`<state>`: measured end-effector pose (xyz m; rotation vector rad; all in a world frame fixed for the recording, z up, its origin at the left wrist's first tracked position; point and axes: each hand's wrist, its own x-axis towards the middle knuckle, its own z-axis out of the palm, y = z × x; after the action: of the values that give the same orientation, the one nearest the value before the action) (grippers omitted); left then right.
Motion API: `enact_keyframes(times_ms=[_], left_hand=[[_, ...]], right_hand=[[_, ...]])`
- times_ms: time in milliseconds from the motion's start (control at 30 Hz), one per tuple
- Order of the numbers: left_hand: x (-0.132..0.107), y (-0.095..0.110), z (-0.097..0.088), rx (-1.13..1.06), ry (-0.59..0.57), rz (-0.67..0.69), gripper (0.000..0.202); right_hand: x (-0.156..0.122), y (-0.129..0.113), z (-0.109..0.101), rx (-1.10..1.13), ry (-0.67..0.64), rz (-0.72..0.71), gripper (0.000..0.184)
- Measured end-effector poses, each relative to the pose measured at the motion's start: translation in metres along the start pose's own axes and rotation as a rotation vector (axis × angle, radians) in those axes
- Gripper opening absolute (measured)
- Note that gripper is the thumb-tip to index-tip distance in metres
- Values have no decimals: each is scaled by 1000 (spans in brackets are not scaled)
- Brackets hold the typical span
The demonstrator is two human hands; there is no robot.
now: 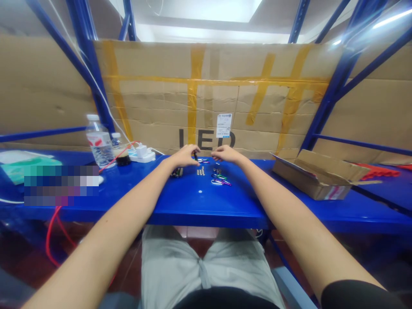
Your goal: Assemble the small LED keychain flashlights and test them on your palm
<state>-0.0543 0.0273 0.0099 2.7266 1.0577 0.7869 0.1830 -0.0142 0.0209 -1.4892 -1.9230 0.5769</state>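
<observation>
With the cluster of small silver round pieces (200, 171) on the blue table (209, 206) as the dial's centre and twelve pointing away from the wearer, the left hand (185, 156) sits at ten o'clock, thumb and fingers closed around a small black piece (195, 155). The right hand (226, 153) is at two o'clock, its fingertips drawn narrowly together; whether they grip anything I cannot tell. Dark slender pieces (177, 172) lie at nine, just below the left hand. Small dark bits (217, 170) lie at three, and a green carabiner (220, 176) and a purple carabiner (222, 183) at four. Farther out, an open cardboard box (334, 192) stands at three, and a clear water bottle (99, 146) between nine and ten.
</observation>
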Motion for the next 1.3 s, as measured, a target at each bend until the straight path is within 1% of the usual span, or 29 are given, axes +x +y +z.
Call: enact_keyframes(times_ms=[33,67,100,133,167,233,267,300,333,367,400,467,500,567,733,867,1067,1133,1233,1300], left_hand=[[2,7,5,10,105,72,61],[3,14,9,10,177,133,58],[4,21,13,3,207,196,54],[5,28,16,-8,218,245,53],[6,34,19,-16,231,269,55],[6,42,22,-25,279,262,63],[6,44,22,-26,297,234,60],[6,44,22,-23,293,196,51],[5,42,22,-16,254,156,41],[4,39,22,-6,184,117,35],[3,35,22,7,91,79,37],[1,27,22,26,-77,26,44],[1,23,23,34,-129,5,47],[1,18,24,43,-187,-18,51],[3,15,26,34,-244,-49,53],[4,12,26,75,-238,-108,52],[4,-1,21,187,-245,-214,48],[3,-4,21,182,-240,-202,56],[1,-6,25,137,-246,-102,68],[2,-5,28,127,-278,-47,71]], right_hand=[[-2,-4,3,142,-37,12,23],[-3,-7,6,245,-102,16,23],[-5,-10,10,300,-144,-3,21],[-5,-13,13,311,-142,-33,20],[-6,-15,17,286,-104,-42,23],[-5,-17,20,213,-18,-23,29],[-4,-17,21,163,10,-2,28],[-3,-16,20,94,34,18,26],[-2,-13,19,7,56,34,22],[-1,-11,17,-91,81,46,17],[0,-7,14,-209,120,49,14],[1,-1,10,-305,180,53,9],[1,2,8,-329,198,57,7],[1,6,6,-346,209,70,5],[2,9,6,-370,201,82,6],[4,10,7,-383,195,72,8],[5,11,8,-394,178,69,10],[4,10,8,-394,170,70,10],[4,9,8,-400,161,70,10],[3,9,8,-409,156,67,10]])
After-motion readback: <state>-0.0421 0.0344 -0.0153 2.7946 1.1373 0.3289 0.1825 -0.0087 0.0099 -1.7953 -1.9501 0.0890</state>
